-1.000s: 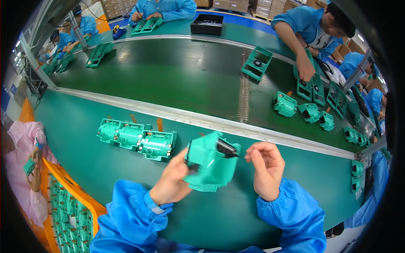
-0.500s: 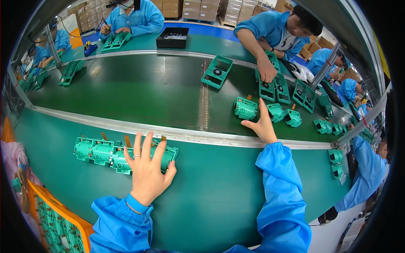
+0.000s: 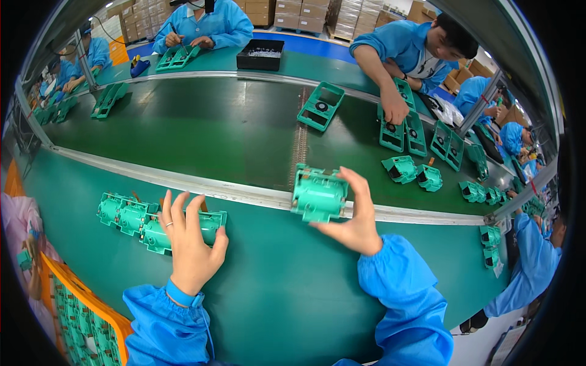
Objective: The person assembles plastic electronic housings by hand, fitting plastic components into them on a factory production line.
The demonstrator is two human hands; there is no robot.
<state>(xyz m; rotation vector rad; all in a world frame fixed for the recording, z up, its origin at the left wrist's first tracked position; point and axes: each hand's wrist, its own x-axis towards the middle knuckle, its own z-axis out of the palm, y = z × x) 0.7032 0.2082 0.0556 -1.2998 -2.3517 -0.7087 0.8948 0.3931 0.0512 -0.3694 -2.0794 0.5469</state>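
Between thumb and fingers, my right hand (image 3: pixel 357 221) holds a green plastic housing (image 3: pixel 318 194) with a rounded body, raised above the metal rail. My left hand (image 3: pixel 194 247) lies with fingers apart over the right end of a row of similar green housings (image 3: pixel 135 217) on the near green table. Its thumb rests by the row's right end, and its palm covers part of the last housing. Small brown tabs stand up behind the row.
Beyond the rail (image 3: pixel 244 196) runs a dark green belt with two green housings (image 3: pixel 415 172) and several flat green frames (image 3: pixel 321 107). A co-worker's hand (image 3: pixel 394 107) touches a frame. An orange crate (image 3: pixel 91 308) of green parts stands lower left; a black bin (image 3: pixel 260 56) sits at the back.
My right hand has taken a green housing off the belt and brought it left and nearer, over the rail. My left hand and the row of housings have shifted left.
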